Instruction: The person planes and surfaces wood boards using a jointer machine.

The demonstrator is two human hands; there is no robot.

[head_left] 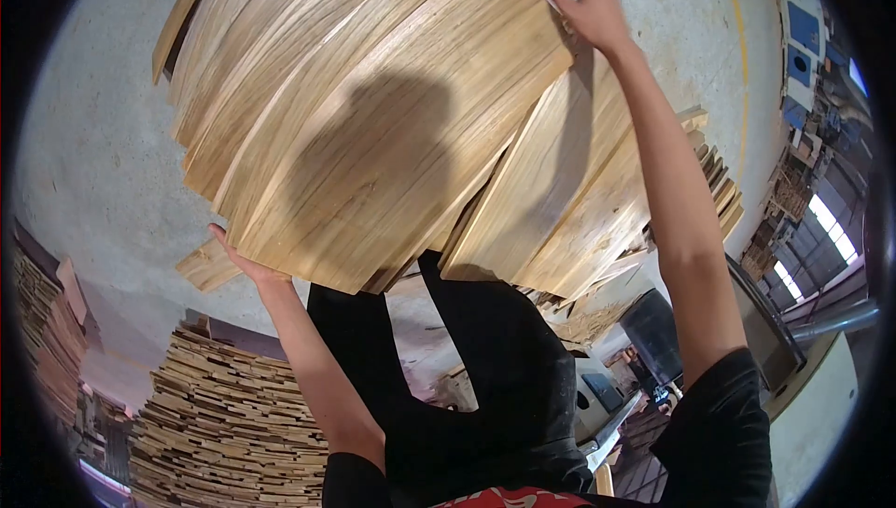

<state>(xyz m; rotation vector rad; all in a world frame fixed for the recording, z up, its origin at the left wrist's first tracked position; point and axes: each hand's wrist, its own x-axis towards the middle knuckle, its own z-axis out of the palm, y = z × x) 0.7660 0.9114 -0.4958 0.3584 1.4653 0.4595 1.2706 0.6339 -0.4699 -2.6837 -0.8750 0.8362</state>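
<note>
A wide wooden board (392,153) with pale grain lies slanted across the top of a fanned layer of similar boards (280,50). My right hand (590,11) grips its far right end, the fingers bent over the edge and partly hidden. At the near left corner, my left hand (250,261) holds the board's end from below and the side; most of its fingers are out of sight under the wood. The shadow of a head falls on the middle of the board. More boards (551,190) lie to the right, beneath my right forearm.
A tall stack of thin wooden slats (224,419) stands at the lower left, with another pile (47,340) farther left. A short loose piece (207,265) is near my left hand. Grey concrete floor (93,134) surrounds the boards. Machines (803,41) stand at the far right.
</note>
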